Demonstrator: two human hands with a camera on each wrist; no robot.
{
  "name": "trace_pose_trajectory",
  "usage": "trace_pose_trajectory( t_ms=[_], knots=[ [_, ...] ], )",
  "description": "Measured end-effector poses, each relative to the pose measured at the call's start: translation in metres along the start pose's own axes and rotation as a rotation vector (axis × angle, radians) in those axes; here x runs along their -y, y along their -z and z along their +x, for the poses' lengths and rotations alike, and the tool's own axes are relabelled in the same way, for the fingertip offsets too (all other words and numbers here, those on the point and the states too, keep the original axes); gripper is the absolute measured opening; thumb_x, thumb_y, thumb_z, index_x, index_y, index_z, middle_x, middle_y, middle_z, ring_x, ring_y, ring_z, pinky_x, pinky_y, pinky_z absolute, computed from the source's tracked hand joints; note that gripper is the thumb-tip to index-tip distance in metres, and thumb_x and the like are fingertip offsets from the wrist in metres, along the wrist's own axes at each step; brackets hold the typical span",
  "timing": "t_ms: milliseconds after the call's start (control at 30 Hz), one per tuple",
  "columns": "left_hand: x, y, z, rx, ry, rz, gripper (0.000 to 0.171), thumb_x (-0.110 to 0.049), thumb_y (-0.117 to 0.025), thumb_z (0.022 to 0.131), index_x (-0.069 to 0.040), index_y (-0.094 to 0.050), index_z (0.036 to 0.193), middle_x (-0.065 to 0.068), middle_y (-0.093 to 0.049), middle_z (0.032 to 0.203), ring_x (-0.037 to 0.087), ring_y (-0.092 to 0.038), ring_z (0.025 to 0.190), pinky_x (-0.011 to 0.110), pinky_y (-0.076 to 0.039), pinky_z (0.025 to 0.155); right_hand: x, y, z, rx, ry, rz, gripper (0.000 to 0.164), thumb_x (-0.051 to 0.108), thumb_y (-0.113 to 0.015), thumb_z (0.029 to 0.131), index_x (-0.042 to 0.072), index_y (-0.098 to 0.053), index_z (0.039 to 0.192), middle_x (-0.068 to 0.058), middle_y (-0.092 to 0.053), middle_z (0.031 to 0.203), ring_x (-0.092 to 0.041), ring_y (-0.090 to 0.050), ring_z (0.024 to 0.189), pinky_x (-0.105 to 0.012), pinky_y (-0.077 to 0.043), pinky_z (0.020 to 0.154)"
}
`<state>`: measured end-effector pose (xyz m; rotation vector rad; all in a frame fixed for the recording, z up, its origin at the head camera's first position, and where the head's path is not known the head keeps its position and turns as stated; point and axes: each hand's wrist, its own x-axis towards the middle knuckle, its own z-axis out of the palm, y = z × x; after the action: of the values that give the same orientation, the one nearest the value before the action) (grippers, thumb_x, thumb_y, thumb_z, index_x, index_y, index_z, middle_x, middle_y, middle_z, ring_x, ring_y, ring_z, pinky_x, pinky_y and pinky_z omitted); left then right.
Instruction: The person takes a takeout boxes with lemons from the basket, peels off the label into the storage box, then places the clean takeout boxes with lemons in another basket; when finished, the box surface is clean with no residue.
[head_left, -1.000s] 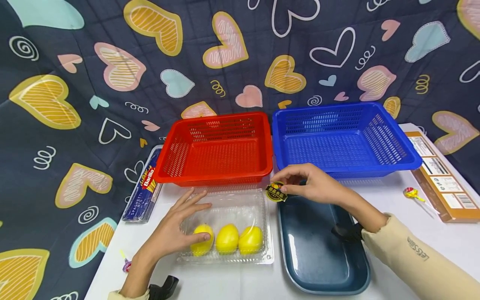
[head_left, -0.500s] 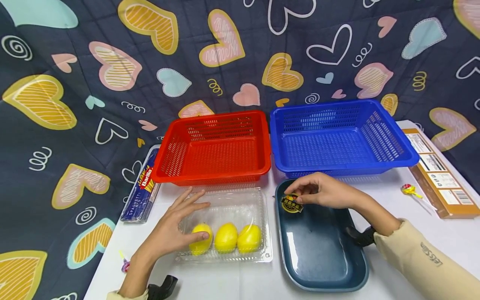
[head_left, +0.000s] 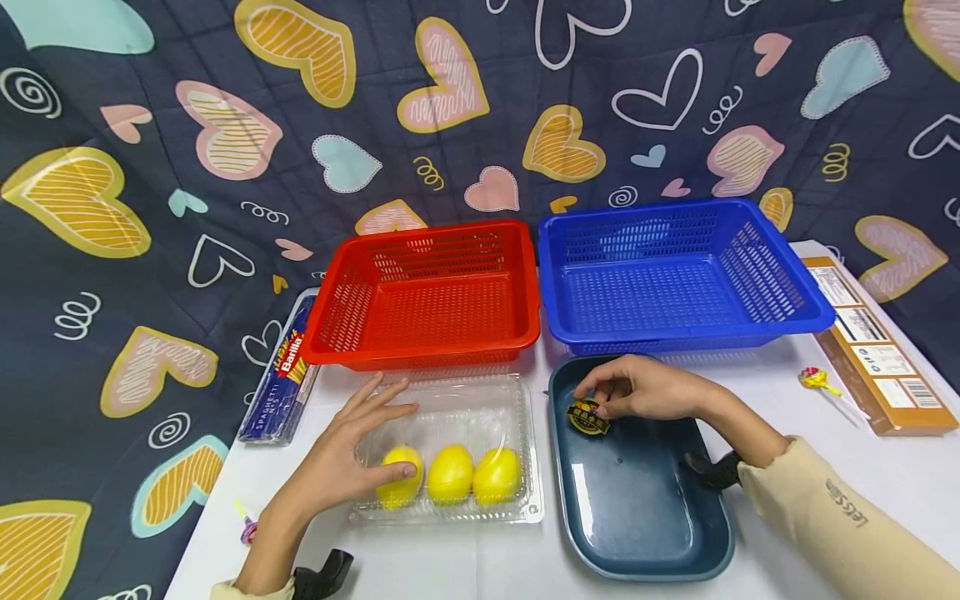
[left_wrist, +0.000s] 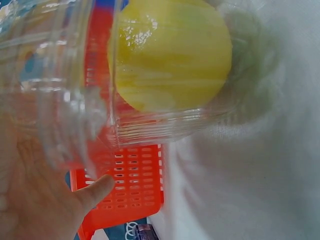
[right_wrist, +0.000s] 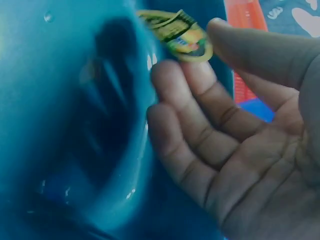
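Note:
My right hand (head_left: 652,387) pinches a black-and-gold fruit label (head_left: 587,417) at its fingertips, over the far left part of a dark blue-green tub (head_left: 637,508). The label's colourful print shows in the right wrist view, beside the thumb (right_wrist: 260,47). On the left, my left hand (head_left: 348,454) is spread at the side of a clear plastic clamshell box (head_left: 465,404), its thumb overlapping the near left corner area. Three yellow, lemon-like fruits (head_left: 450,473) sit in a row inside the box. One fruit (left_wrist: 172,52) shows large through the plastic in the left wrist view.
Behind stand a red basket (head_left: 442,312) and a blue basket (head_left: 675,292). A spaghetti pack (head_left: 281,383) lies at left, a brown box (head_left: 877,350) at right. Lollipops lie near both sides, one (head_left: 817,381) beside the brown box. A heart-patterned cloth (head_left: 450,167) hangs behind.
My right hand has carried the label from above the gap by the red basket rightward and down, over the tub. The left hand stays at the clamshell box. The head view has shifted slightly.

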<state>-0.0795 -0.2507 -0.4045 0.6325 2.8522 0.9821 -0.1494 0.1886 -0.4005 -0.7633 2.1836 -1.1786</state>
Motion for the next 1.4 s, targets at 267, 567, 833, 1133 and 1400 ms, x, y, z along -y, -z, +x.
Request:
trace_pose_trajectory(
  t_ms=[267, 567, 833, 1133, 1400],
  knots=[
    [-0.001, -0.001, 0.002, 0.006, 0.004, 0.003, 0.066, -0.043, -0.088, 0.076, -0.039, -0.063, 0.136, -0.015, -0.039, 0.162, 0.025, -0.014, 0.16, 0.078, -0.019, 0.116, -0.002, 0.001, -0.005, 0.012, 0.005, -0.01, 0.035, -0.001, -0.07, 0.089, -0.003, -0.067, 0.124, -0.015, -0.067, 0.1, -0.019, -0.065, 0.086, -0.023, -0.057, 0.072],
    [-0.002, -0.001, 0.003, 0.011, 0.007, 0.003, 0.066, -0.043, -0.088, 0.076, -0.039, -0.063, 0.136, -0.015, -0.039, 0.162, 0.025, -0.013, 0.16, 0.078, -0.019, 0.116, -0.003, 0.001, -0.008, 0.001, -0.003, -0.117, 0.037, 0.003, -0.074, 0.088, 0.002, -0.069, 0.125, -0.013, -0.07, 0.103, -0.015, -0.066, 0.084, -0.023, -0.056, 0.071],
    [-0.003, -0.001, 0.003, 0.014, 0.006, -0.004, 0.067, -0.042, -0.088, 0.076, -0.039, -0.063, 0.137, -0.013, -0.039, 0.163, 0.026, -0.012, 0.16, 0.079, -0.018, 0.115, 0.0, 0.003, -0.009, 0.003, 0.001, -0.216, 0.035, 0.008, -0.075, 0.088, 0.005, -0.07, 0.122, -0.01, -0.072, 0.105, -0.01, -0.066, 0.083, -0.022, -0.054, 0.069],
    [-0.003, 0.002, 0.005, 0.014, -0.006, 0.02, 0.067, -0.043, -0.089, 0.075, -0.037, -0.063, 0.137, -0.009, -0.041, 0.163, 0.031, -0.015, 0.159, 0.078, -0.018, 0.115, 0.008, 0.007, -0.013, 0.008, 0.015, -0.227, 0.032, 0.01, -0.073, 0.091, 0.005, -0.07, 0.123, -0.014, -0.073, 0.111, -0.015, -0.07, 0.091, -0.024, -0.057, 0.073],
    [-0.004, 0.002, 0.002, 0.025, 0.013, 0.006, 0.068, -0.042, -0.088, 0.076, -0.031, -0.063, 0.139, -0.013, -0.037, 0.164, 0.026, -0.01, 0.161, 0.08, -0.017, 0.114, 0.022, 0.021, -0.03, -0.082, 0.073, -0.209, 0.03, 0.018, -0.07, 0.096, 0.013, -0.071, 0.125, -0.008, -0.074, 0.119, -0.014, -0.069, 0.097, -0.026, -0.059, 0.08]
  ],
)
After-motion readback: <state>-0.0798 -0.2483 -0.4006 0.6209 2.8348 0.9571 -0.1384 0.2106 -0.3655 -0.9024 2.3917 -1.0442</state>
